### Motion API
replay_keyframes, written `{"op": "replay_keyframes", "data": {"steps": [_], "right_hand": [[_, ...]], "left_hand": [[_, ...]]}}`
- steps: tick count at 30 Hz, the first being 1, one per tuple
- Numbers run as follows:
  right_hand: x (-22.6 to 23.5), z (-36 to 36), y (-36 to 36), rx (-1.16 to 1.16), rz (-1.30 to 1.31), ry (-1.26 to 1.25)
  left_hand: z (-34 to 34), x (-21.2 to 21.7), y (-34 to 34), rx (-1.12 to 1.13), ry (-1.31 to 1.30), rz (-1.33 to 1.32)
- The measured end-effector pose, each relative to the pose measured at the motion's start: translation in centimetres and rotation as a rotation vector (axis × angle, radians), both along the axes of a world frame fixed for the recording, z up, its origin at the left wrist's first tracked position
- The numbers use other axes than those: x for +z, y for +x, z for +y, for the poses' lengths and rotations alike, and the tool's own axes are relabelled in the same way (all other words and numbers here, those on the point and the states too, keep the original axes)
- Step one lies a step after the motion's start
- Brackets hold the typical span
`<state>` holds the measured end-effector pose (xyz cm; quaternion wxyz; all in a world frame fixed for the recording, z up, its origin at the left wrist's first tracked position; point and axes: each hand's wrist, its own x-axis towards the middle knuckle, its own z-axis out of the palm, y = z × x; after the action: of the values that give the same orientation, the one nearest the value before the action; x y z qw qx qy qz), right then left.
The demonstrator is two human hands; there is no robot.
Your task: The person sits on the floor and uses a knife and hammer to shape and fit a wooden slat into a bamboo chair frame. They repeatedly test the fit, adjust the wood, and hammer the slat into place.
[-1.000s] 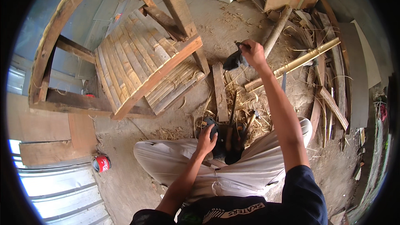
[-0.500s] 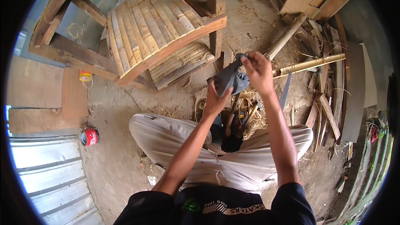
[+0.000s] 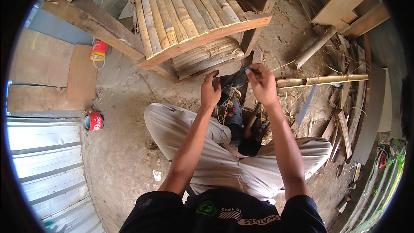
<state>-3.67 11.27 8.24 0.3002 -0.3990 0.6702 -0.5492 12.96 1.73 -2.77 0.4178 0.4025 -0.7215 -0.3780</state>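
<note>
A dark grey cloth hangs between my two hands, above my feet. My left hand grips its left edge, with the fingers bent around it. The right end of the cloth is pinched between thumb and fingers of my right hand. Under the cloth is a dark shoe, with fibres and shavings around it. Right of my right forearm, a grey saw blade leans with its tip against a split bamboo pole.
A wooden frame with a bamboo-slat seat stands ahead. Red cans sit at the left near corrugated metal sheets. Wood strips pile up at the right, and a round pole lies farther ahead.
The cloth has gone from bunched up to stretched between my hands. My left hand has shifted left, away from the right one. The whole view has shifted and turned slightly.
</note>
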Motion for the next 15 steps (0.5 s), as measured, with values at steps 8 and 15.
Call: {"op": "replay_keyframes", "data": {"steps": [8, 15], "right_hand": [[-4.4, -1.6, 1.5, -0.222, 0.523, 0.002], [-6.0, -1.1, 7.9, 0.277, 0.337, -0.18]], "left_hand": [[-2.1, -5.1, 3.7, -0.024, 0.173, -0.493], [-4.1, -6.1, 3.7, 0.0, 0.131, -0.387]]}}
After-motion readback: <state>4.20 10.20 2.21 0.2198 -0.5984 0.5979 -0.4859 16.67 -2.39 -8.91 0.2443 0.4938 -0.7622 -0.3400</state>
